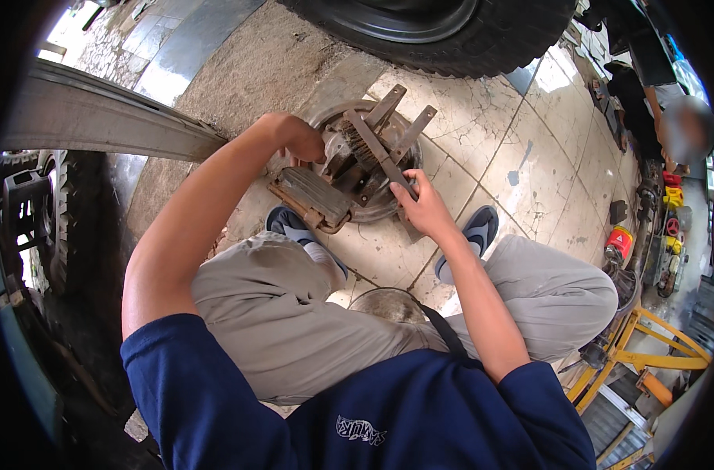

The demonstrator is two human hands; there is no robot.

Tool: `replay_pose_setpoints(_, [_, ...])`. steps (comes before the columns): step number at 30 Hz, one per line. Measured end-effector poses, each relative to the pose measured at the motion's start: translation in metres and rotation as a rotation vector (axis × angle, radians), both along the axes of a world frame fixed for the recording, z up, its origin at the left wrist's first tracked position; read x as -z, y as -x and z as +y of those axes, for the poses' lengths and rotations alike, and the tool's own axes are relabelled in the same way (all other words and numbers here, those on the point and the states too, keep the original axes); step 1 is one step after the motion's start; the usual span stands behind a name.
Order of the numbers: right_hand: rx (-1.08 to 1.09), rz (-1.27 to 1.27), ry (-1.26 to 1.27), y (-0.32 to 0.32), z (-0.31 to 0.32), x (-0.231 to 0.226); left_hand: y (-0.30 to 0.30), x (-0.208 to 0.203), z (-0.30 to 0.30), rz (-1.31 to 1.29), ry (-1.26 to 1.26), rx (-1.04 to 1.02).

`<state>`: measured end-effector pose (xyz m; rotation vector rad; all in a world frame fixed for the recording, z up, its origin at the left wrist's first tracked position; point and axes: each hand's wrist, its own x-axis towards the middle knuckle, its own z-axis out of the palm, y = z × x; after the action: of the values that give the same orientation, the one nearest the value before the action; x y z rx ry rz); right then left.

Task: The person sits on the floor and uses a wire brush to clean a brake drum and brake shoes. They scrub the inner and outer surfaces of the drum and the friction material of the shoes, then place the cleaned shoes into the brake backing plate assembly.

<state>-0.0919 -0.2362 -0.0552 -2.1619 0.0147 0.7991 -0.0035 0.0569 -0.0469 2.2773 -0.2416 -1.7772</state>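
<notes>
My right hand (421, 205) is closed round the handle end of a wire brush (382, 160). The brush lies slantwise across a worn, greasy metal part, its brown bristles against it. This metal part (343, 163) has two flat arms with holes sticking out at the far right, and rests on a round metal wheel or drum (384, 207). My left hand (300, 141) curls over the part's left side and grips it; some of its fingers are hidden. A grey, ribbed rectangular block (316, 196) sits at the near left, by my left foot.
A big black tyre (498, 39) stands at the far side. Left of me are a metal post (122, 113) and another tyre (63, 219). To the right are a red can (619, 243), a yellow metal frame (647, 356) and a crouching person (647, 102). The floor is cracked tile.
</notes>
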Motion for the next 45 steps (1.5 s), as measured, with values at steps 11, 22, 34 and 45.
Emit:
replay_pose_setpoints(11, [0.142,-0.288,-0.049,0.031,-0.019,0.009,0.045,-0.005,-0.015,0.076,0.309,-0.466])
replay_pose_setpoints(22, [0.044,-0.146,-0.322,0.038,-0.028,0.009,0.044,0.05,-0.021,-0.245,0.309,-0.277])
replay_pose_setpoints(34, [-0.159,-0.344,-0.159,0.053,-0.016,0.011,0.013,0.034,-0.013,-0.21,0.263,-0.052])
replay_pose_setpoints(45, [-0.136,-0.49,-0.008,0.066,0.001,0.017,-0.01,-0.004,0.001,-0.076,0.269,-0.242])
